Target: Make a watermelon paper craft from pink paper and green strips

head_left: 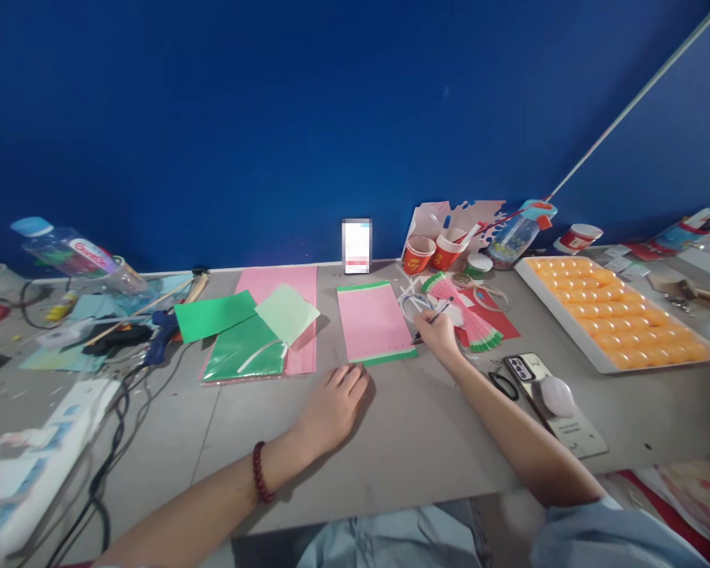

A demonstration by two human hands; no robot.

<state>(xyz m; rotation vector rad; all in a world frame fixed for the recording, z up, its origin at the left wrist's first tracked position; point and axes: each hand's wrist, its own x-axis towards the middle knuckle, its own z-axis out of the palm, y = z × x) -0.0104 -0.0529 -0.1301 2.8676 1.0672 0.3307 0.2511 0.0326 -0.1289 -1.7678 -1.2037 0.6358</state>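
A pink sheet of paper (374,322) with green strips along its far and near edges lies in front of me, small marks dotted along both ends. My left hand (340,397) lies flat on the table by the sheet's near left corner, fingers stretched out and holding nothing. At the sheet's right side, my right hand (438,333) is closed around a pen (442,308). Just beyond that hand is a pleated pink paper strip (472,315) with green ends, on a red sheet (506,319). White scraps and a loop of tape or cord lie beside it, partly covered.
Green and pink papers (233,319) lie left, near a blue glue gun (161,335), cables and a white power strip (65,442). A phone (356,251) leans on the wall. Right are red paper cups (419,254), a phone case (559,410) and a tray of orange balls (615,312).
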